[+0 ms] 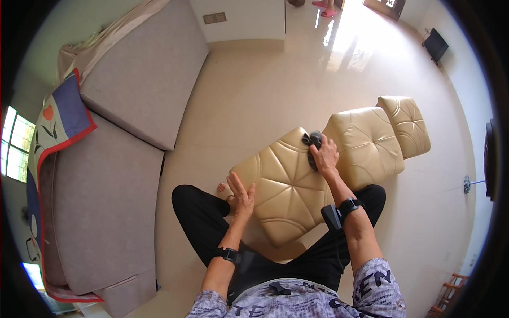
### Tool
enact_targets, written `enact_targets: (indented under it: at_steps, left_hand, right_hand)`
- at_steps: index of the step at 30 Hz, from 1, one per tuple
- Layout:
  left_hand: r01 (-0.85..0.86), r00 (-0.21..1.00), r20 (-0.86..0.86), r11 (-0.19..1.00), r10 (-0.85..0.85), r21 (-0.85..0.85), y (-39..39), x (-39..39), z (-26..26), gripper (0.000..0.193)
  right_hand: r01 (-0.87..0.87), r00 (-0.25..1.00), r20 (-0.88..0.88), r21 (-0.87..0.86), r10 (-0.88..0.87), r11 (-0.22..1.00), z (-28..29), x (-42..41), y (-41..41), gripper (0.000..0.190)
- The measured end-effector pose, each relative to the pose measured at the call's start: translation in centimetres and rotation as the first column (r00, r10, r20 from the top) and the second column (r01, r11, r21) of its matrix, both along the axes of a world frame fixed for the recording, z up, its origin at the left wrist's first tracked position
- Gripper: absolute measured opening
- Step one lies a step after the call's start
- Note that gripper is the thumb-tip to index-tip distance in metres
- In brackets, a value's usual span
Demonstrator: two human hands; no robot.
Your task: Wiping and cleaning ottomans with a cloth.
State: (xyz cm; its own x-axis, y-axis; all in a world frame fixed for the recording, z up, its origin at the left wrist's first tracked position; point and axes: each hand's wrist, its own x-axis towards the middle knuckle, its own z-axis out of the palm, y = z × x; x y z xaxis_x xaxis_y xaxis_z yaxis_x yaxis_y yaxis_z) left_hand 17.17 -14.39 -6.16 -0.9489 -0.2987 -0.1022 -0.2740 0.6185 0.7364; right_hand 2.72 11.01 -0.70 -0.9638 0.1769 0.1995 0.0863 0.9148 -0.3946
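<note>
A gold, tufted ottoman stool stands between my knees, turned at an angle. My right hand presses a dark grey cloth against its far right edge. On the near left side of the seat, my left hand rests along the edge with its fingers spread and nothing in it. A second gold ottoman stands just right of the first. Behind that one is a third. Part of the cloth is hidden under my right hand.
A grey sofa with a patterned cover runs along the left. Pale tile floor spreads ahead. At the far end, a person's feet in pink slippers show. A mop head lies by the right wall, and a wooden stool stands lower right.
</note>
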Motion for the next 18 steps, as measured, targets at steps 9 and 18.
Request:
enact_targets:
  at_steps: [9,18]
  left_hand:
    - [-0.018,0.998,-0.065,0.992,0.010,-0.121,-0.1,0.1,-0.3,0.078]
    - [0.005,0.998,0.055,0.979,0.007,-0.203,-0.2,-0.2,0.4,0.079]
  right_hand:
    - [-0.038,0.998,-0.043,0.180,0.047,0.983,-0.3,11.0,2.6,0.057]
    - [-0.294,0.955,0.060,0.079,0.289,0.953,0.9,18.8,-4.5,0.071]
